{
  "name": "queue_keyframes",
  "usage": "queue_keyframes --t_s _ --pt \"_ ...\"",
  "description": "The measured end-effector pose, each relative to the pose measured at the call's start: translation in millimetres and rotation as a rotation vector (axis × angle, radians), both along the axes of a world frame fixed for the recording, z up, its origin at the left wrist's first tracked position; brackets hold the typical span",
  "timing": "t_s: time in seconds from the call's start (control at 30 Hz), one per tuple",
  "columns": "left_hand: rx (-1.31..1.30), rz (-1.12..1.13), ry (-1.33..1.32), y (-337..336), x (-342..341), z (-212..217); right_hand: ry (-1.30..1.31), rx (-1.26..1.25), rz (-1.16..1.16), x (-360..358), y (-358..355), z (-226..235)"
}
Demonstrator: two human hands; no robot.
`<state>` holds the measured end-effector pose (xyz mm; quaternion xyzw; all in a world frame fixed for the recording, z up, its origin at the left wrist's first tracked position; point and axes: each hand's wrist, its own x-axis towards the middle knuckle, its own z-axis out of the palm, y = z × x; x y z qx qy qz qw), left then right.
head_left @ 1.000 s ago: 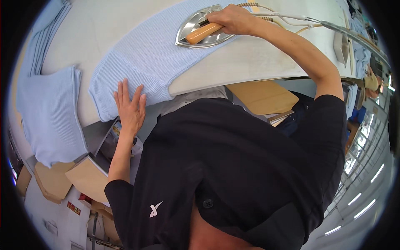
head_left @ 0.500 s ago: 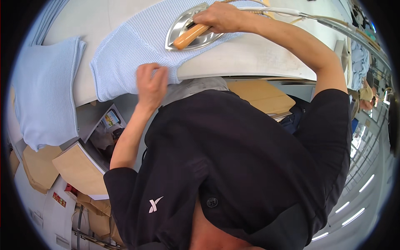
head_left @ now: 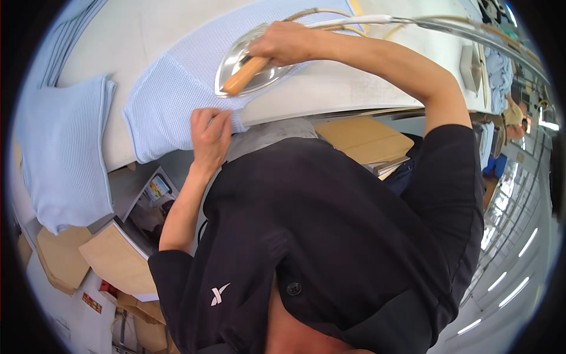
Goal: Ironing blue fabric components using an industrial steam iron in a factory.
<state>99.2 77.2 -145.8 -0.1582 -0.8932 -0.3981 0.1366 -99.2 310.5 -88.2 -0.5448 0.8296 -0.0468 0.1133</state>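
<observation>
A light-blue knitted garment piece lies spread on the pale table, its near edge reaching the table's front rim. My right hand is wrapped round the wooden handle of a steam iron; the handle's front end sticks out past my fingers. The iron's shiny, pointed metal body rests on the knit, tip toward the near left. Close in front of that tip, my left hand has its fingers curled and closed at the near edge of the knit. The exact pinch of the fingertips is partly hidden.
Folded light-blue knitwear hangs over the table edge at left. A white hose and tan cords trail from the iron to the right. Below the table are brown boards and cardboard pieces.
The iron has slid toward the near left over the knit with my right hand on it, closer to my left hand. My left fingers have drawn closer together; the whole view has shifted slightly.
</observation>
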Motion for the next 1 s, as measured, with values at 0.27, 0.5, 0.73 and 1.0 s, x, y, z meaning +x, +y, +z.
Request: queue_keyframes --t_s 0.27,0.5,0.73,1.0 --pt "-0.023 0.168 -0.087 -41 30 27 -0.005 0.054 -0.137 -11 31 8" --pt "0.033 0.027 -0.049 2 -27 21 0.062 0.074 -0.71 -30 129 5" --pt "-0.139 -0.379 0.045 117 -167 1 0.05 0.17 -1.154 -54 207 15" --pt "-0.665 -0.644 0.003 270 -265 -33 -0.011 0.092 -1.504 -26 301 23"
